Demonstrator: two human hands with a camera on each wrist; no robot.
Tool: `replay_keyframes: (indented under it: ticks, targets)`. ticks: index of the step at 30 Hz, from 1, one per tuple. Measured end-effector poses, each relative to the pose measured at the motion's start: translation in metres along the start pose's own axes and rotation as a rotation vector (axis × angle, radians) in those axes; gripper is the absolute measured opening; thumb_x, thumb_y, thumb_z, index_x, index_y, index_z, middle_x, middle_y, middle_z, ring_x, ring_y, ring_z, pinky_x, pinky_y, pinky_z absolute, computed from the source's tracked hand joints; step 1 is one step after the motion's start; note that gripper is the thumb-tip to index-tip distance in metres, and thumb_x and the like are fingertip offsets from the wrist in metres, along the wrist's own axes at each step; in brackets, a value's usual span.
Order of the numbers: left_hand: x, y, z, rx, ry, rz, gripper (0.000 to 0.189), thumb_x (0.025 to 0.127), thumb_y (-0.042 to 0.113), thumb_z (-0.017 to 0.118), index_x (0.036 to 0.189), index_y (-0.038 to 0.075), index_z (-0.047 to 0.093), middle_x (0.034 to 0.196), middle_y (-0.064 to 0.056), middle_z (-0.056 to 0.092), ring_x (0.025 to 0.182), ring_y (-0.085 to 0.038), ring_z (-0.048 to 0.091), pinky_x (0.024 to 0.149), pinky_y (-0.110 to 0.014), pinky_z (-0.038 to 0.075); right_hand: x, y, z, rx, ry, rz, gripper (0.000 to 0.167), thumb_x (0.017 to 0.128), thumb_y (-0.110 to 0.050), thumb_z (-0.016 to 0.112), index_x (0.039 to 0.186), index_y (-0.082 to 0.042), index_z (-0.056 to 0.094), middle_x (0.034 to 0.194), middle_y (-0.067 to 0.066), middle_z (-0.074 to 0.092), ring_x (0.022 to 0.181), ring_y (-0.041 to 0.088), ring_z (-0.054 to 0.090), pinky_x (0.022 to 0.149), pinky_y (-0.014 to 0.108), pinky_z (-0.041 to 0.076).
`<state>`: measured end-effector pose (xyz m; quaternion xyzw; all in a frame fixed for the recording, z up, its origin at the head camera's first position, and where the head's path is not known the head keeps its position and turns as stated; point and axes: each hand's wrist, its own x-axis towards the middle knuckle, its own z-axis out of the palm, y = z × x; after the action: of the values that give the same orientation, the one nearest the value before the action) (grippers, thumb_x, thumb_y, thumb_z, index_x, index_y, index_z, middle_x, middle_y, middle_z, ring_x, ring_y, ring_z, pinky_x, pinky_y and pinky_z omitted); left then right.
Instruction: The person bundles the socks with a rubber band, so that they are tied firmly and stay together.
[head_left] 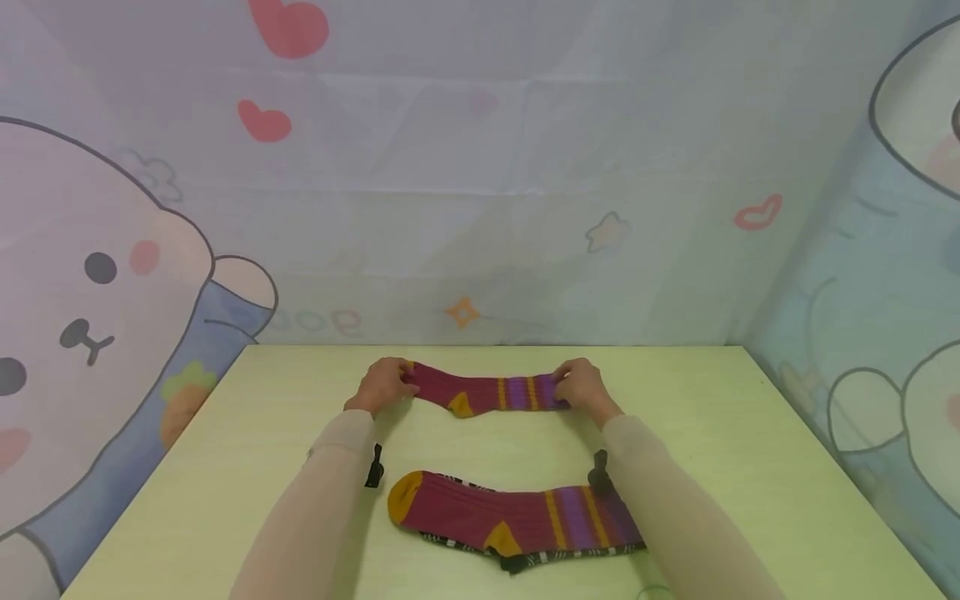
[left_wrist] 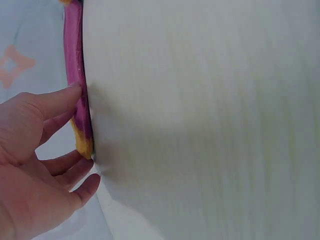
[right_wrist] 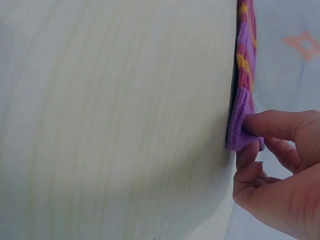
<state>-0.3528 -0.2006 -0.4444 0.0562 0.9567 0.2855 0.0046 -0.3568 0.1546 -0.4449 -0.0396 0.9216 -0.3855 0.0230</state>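
The far sock (head_left: 480,393) is lying beyond the near sock (head_left: 517,517), which is covering most of a black-and-white sock (head_left: 514,563). The left hand (head_left: 383,385) is touching the far sock's toe (left_wrist: 83,145) with loosely extended fingers; the right hand (head_left: 583,388) is pinching its cuff (right_wrist: 239,132).

Left hand (left_wrist: 31,172) touching yellow-ended purplish sock (left_wrist: 75,47), pale tabletop (left_wrist: 200,110), orange star (left_wrist: 22,63), backdrop (left_wrist: 32,27) possibly cloth

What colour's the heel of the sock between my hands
The heel is mustard yellow, clearest in the head view.
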Motion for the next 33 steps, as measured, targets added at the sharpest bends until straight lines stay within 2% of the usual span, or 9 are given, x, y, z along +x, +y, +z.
replay_keyframes:
  ticks: [3,7,10,14,18,23,28,30,33]
  targets:
    - [0.001,-0.002,0.002,-0.038,-0.007,-0.025,0.033,0.089,0.013,0.076,0.115,-0.004,0.068,0.116,-0.023,0.060,0.102,-0.034,0.058,0.088,-0.045,0.049,-0.002,0.000,-0.001,0.004,-0.005,0.001,0.031,0.074,0.004,0.068,0.105,0.004,0.074,0.114,0.021,0.066,0.094,0.028,0.056,0.080,0.038,0.050]
    - [0.003,-0.003,0.005,-0.052,0.024,-0.032,0.037,0.086,0.011,0.079,0.115,-0.008,0.064,0.119,-0.026,0.044,0.100,-0.035,0.055,0.088,-0.046,0.047,-0.003,0.001,0.000,-0.008,-0.001,-0.013,0.029,0.074,0.004,0.069,0.103,0.003,0.075,0.109,0.019,0.069,0.096,0.029,0.059,0.082,0.039,0.051]
    - [0.003,-0.001,0.004,-0.090,0.038,-0.036,0.040,0.084,0.007,0.080,0.117,-0.008,0.062,0.122,-0.026,0.039,0.100,-0.035,0.055,0.091,-0.045,0.047,-0.004,0.001,0.000,-0.012,0.002,-0.012,0.029,0.074,0.005,0.069,0.102,0.002,0.076,0.104,0.017,0.070,0.094,0.029,0.059,0.081,0.039,0.051]
    - [0.001,0.003,0.003,-0.144,0.013,-0.045,0.044,0.082,0.001,0.080,0.121,-0.006,0.062,0.127,-0.028,0.047,0.110,-0.036,0.054,0.098,-0.046,0.046,-0.002,0.002,-0.001,-0.029,-0.002,-0.023,0.031,0.071,0.007,0.070,0.101,0.001,0.076,0.104,0.017,0.069,0.095,0.030,0.060,0.083,0.040,0.052]
    - [0.001,0.003,0.002,-0.175,-0.031,-0.058,0.045,0.082,-0.002,0.080,0.124,-0.004,0.064,0.129,-0.023,0.058,0.120,-0.037,0.052,0.103,-0.047,0.043,-0.001,0.005,-0.002,-0.038,-0.026,-0.039,0.037,0.070,0.010,0.068,0.105,-0.001,0.076,0.115,0.020,0.069,0.110,0.036,0.060,0.092,0.044,0.051]
    - [-0.002,0.003,0.000,-0.179,-0.054,-0.078,0.054,0.082,-0.002,0.079,0.133,-0.004,0.059,0.138,-0.025,0.052,0.128,-0.040,0.047,0.106,-0.049,0.040,-0.001,0.007,-0.003,-0.019,-0.070,-0.056,0.045,0.069,0.010,0.069,0.112,0.000,0.074,0.120,0.021,0.068,0.118,0.039,0.058,0.098,0.047,0.047]
    - [-0.005,0.001,0.001,-0.160,-0.039,-0.027,0.063,0.083,-0.002,0.078,0.139,-0.007,0.051,0.143,-0.028,0.047,0.133,-0.043,0.042,0.108,-0.051,0.037,-0.005,0.009,-0.009,0.013,-0.098,-0.070,0.046,0.071,0.007,0.073,0.116,0.002,0.072,0.120,0.021,0.068,0.119,0.039,0.058,0.098,0.047,0.048]
    - [-0.007,-0.001,0.002,-0.180,-0.034,-0.005,0.063,0.084,-0.003,0.077,0.141,-0.006,0.050,0.144,-0.028,0.046,0.133,-0.043,0.041,0.108,-0.051,0.037,-0.008,0.009,-0.012,0.032,-0.105,-0.074,0.044,0.072,0.006,0.075,0.116,0.003,0.072,0.121,0.022,0.067,0.119,0.039,0.057,0.098,0.046,0.048]
    - [-0.010,-0.005,0.004,-0.229,-0.033,0.022,0.060,0.084,-0.003,0.076,0.140,-0.004,0.053,0.142,-0.026,0.049,0.133,-0.043,0.042,0.107,-0.052,0.037,-0.012,0.007,-0.015,0.098,-0.118,-0.067,0.041,0.075,0.008,0.075,0.115,0.004,0.072,0.120,0.022,0.067,0.107,0.034,0.062,0.090,0.043,0.052]
